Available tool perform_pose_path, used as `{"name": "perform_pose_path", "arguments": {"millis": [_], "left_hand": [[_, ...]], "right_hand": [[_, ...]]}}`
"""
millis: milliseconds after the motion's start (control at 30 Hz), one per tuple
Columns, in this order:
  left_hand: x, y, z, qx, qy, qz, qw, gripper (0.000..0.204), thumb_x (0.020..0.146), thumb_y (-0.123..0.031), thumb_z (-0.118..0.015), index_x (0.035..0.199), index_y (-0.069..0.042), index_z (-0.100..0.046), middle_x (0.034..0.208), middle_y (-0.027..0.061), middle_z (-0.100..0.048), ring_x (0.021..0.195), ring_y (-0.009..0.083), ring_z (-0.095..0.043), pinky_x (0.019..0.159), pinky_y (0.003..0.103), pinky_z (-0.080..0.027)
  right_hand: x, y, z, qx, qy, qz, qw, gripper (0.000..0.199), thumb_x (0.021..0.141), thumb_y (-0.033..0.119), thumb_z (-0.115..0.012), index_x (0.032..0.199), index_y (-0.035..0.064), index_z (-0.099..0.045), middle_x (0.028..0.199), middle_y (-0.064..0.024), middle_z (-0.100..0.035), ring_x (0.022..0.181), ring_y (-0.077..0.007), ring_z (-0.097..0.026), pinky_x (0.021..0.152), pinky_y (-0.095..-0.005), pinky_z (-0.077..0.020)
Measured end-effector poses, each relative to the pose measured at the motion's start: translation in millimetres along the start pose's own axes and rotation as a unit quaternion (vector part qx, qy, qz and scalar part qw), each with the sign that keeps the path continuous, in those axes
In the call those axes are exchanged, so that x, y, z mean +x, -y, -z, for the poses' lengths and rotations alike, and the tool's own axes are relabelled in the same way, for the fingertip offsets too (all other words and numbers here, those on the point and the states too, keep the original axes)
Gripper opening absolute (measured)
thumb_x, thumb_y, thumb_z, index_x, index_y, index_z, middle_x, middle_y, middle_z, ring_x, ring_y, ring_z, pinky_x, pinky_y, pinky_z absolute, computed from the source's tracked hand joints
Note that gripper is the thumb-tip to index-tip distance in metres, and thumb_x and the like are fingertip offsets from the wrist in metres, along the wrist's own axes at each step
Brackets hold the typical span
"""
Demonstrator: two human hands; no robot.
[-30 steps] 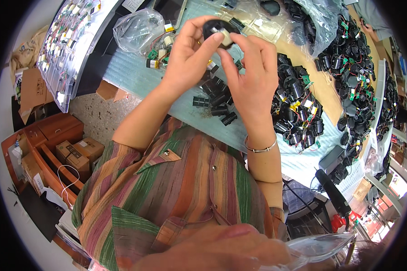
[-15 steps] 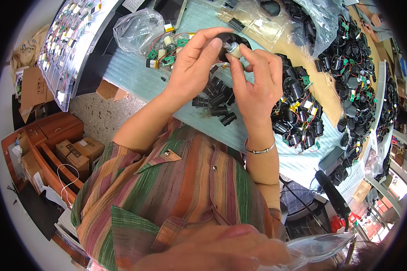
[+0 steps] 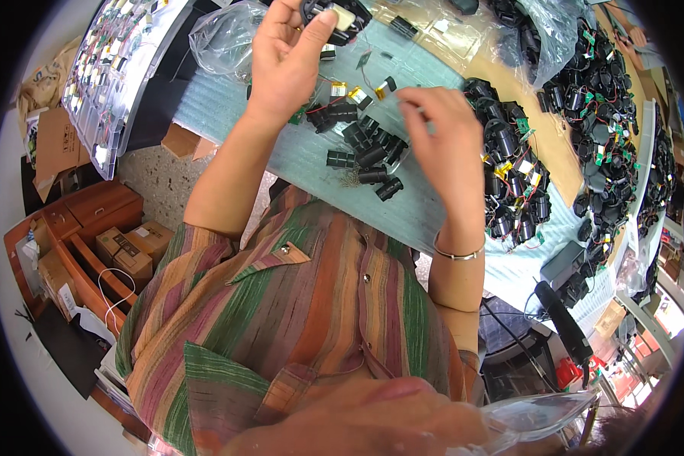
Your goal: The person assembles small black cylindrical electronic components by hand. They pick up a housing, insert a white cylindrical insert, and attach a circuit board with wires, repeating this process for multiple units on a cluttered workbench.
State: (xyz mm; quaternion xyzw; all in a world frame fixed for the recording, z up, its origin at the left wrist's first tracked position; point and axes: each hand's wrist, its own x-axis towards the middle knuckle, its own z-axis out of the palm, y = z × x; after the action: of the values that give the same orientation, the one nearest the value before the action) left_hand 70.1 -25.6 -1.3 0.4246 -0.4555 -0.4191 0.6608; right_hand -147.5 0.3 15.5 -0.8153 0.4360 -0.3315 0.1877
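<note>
Near the far edge of the picture, my left hand (image 3: 285, 72) is closed around a black plastic housing (image 3: 355, 29), its thumb on the pale motor (image 3: 343, 18) seated inside. My right hand (image 3: 444, 133) hangs over the table with its thumb and bent fingers apart, slightly blurred, and nothing visible between them. Just left of it lies a loose group of black cylindrical parts (image 3: 372, 156). Beyond these, several small batteries with yellow tape (image 3: 357, 95) lie on the pale green foam sheet (image 3: 281, 156).
To the right, a heap of black housings (image 3: 505, 152) with wires and green boards covers part of the table, and a larger heap (image 3: 593, 137) lies beyond. Clear plastic bags (image 3: 224, 38) sit at the back. A tray of motors (image 3: 118, 68) stands far left. A black handheld tool (image 3: 561, 319) is at lower right.
My hands have separated. The left moved up and left with the black housing; the right let go of it and moved slightly right and nearer, above the loose parts.
</note>
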Motion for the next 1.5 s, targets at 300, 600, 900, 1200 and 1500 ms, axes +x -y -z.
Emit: {"name": "perform_pose_path", "arguments": {"millis": [300,600,900,1200,1500], "left_hand": [[1.3,-14.4,-5.9,-0.098,-0.058,0.048,0.992,0.028,0.099,-0.005,-0.054,0.127,-0.001,-0.051,0.105,0.0052,-0.065,0.091,0.0098,-0.062,0.078,0.023,-0.05],[-4.4,-5.3,-5.3,-0.105,-0.052,0.078,0.99,0.028,0.099,-0.004,-0.054,0.126,-0.001,-0.051,0.107,0.006,-0.065,0.095,0.0125,-0.064,0.083,0.026,-0.052],[-23.2,-4.3,-14.5,-0.016,0.041,0.105,0.993,0.032,0.099,-0.004,-0.054,0.129,0.003,-0.048,0.114,0.0115,-0.062,0.102,0.0178,-0.064,0.083,0.035,-0.061],[-34.2,-10.8,-35.2,0.063,0.071,-0.011,0.995,0.038,0.09,-0.001,-0.068,0.126,-0.002,-0.056,0.106,0.0072,-0.065,0.093,0.0095,-0.062,0.075,0.025,-0.057],[-39.8,-14.7,-55.9,-0.039,0.098,0.054,0.993,0.039,0.094,0.003,-0.06,0.132,0.002,-0.051,0.111,0.0069,-0.062,0.103,0.0128,-0.061,0.086,0.03,-0.057]], "right_hand": [[10.4,17.2,-32.1,0.002,0.071,0.025,0.997,0.018,0.081,0.006,-0.067,0.098,0.0092,-0.069,0.088,-0.0062,-0.067,0.088,-0.0263,-0.059,0.076,-0.0385,-0.0479],[12.7,6.6,-47.3,0.089,0.065,-0.005,0.994,0.018,0.078,0.003,-0.069,0.096,0.0051,-0.069,0.088,-0.0087,-0.066,0.087,-0.0272,-0.062,0.077,-0.0385,-0.0503],[14.2,0.8,-16.5,0.391,-0.132,-0.104,0.905,0.016,0.089,-0.005,-0.064,0.104,-0.0002,-0.068,0.094,-0.0031,-0.059,0.08,-0.0093,-0.061,0.066,-0.0204,-0.0511],[9.5,4.0,-6.5,0.243,-0.18,-0.079,0.95,0.02,0.078,-0.01,-0.067,0.094,0.0014,-0.068,0.093,-0.0042,-0.061,0.065,-0.0042,-0.057,0.055,-0.0208,-0.0457],[6.8,9.8,-7.5,0.281,-0.269,-0.062,0.919,0.023,0.078,-0.01,-0.07,0.099,-0.0002,-0.068,0.092,-0.0053,-0.061,0.078,-0.0082,-0.061,0.065,-0.0209,-0.0514]]}}
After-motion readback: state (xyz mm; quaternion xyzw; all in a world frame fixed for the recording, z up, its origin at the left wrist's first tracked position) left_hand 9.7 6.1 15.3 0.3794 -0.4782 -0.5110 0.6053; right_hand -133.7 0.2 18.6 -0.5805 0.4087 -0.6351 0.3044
